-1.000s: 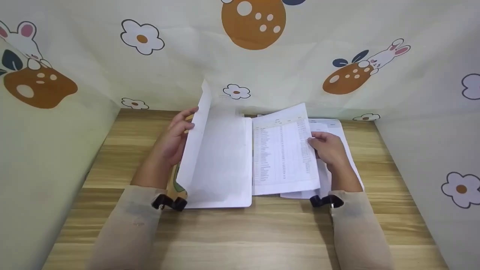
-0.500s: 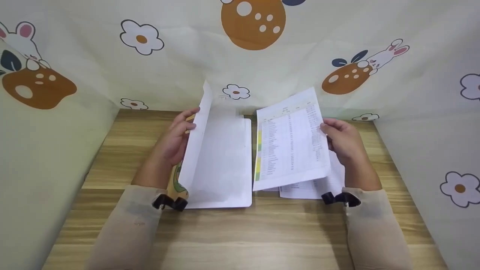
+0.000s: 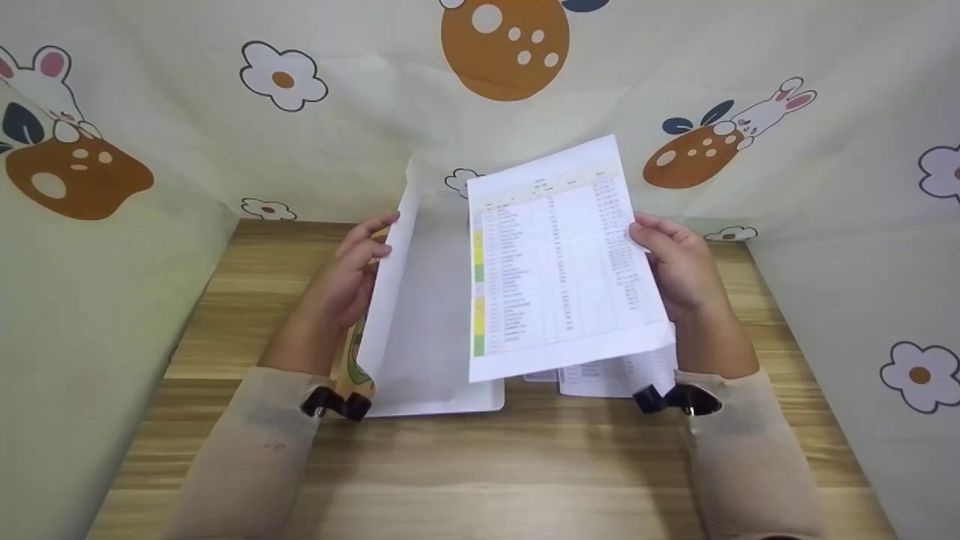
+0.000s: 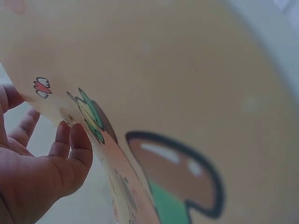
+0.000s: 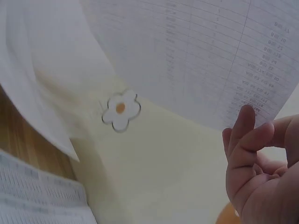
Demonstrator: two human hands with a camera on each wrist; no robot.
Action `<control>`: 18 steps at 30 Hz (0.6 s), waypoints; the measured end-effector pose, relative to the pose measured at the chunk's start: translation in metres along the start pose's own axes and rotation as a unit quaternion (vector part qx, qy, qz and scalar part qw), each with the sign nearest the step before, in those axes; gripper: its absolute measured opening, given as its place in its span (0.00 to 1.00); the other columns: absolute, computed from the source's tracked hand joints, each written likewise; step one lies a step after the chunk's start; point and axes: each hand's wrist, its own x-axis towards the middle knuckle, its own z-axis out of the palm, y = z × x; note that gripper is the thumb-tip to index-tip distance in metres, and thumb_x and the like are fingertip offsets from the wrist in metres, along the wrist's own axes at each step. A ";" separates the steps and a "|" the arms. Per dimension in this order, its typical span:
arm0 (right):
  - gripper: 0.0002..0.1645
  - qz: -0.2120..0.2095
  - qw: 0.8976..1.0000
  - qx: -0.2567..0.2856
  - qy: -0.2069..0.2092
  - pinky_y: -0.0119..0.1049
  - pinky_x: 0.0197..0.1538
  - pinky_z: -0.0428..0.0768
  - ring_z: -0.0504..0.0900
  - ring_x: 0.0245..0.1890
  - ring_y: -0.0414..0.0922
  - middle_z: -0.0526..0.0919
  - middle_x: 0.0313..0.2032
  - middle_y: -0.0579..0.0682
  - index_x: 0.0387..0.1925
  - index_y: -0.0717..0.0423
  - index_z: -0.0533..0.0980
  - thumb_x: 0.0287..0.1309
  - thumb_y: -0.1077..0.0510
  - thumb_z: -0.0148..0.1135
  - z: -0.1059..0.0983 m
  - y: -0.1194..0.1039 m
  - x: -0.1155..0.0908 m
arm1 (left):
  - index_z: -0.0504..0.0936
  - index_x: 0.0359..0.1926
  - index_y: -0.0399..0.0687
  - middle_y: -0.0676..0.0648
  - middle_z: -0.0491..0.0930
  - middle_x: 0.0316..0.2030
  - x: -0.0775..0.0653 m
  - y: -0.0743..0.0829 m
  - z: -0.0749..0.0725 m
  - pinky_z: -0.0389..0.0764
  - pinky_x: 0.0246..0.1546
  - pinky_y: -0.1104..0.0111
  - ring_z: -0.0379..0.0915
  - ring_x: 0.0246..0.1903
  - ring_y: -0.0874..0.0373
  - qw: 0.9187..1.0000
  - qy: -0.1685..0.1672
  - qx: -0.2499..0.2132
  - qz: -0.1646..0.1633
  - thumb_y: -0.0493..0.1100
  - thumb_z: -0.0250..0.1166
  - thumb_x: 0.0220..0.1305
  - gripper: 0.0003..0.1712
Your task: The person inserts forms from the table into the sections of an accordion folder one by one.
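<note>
The right hand's (image 3: 679, 266) fingers pinch the side of a printed sheet (image 3: 555, 277), tilted above the table (image 3: 480, 480) toward its far edge. The left hand's (image 3: 337, 281) fingers grip the upright cover (image 3: 386, 292) of an open folder (image 3: 431, 337), partly overlapped by the sheet. Printed papers (image 3: 611, 376) lie between folder and table's right edge.

Head view looks down; 2 wrist close-ups face cover (image 4: 140, 70) and sheet (image 5: 187, 56).

The right hand (image 3: 679, 266) has raised the printed sheet (image 3: 562, 262), now hiding the open folder's (image 3: 435, 300) right part
</note>
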 end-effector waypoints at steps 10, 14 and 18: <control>0.14 -0.021 0.998 0.038 -0.055 0.37 0.42 0.91 0.94 0.41 0.45 0.92 0.47 0.49 0.58 0.56 0.82 0.78 0.59 0.57 0.036 0.005 0.000 | 0.65 0.79 0.50 0.48 0.75 0.63 0.001 0.003 0.001 0.83 0.54 0.62 0.80 0.56 0.56 1.000 0.001 0.005 0.016 0.35 0.46 0.77 0.32; 0.15 -0.030 0.997 0.017 -0.063 0.34 0.39 0.90 0.94 0.38 0.44 0.92 0.46 0.49 0.59 0.57 0.81 0.79 0.60 0.55 0.048 0.007 0.000 | 0.65 0.79 0.51 0.47 0.77 0.62 0.001 0.003 0.001 0.85 0.55 0.60 0.81 0.57 0.52 1.000 -0.002 0.004 0.015 0.35 0.47 0.78 0.32; 0.18 -0.034 0.997 -0.007 -0.074 0.28 0.31 0.85 0.92 0.34 0.43 0.91 0.46 0.49 0.63 0.60 0.79 0.79 0.60 0.56 0.057 0.008 -0.001 | 0.65 0.80 0.52 0.42 0.75 0.65 0.001 0.003 0.000 0.85 0.55 0.60 0.79 0.59 0.48 1.000 -0.005 0.005 0.014 0.35 0.47 0.77 0.33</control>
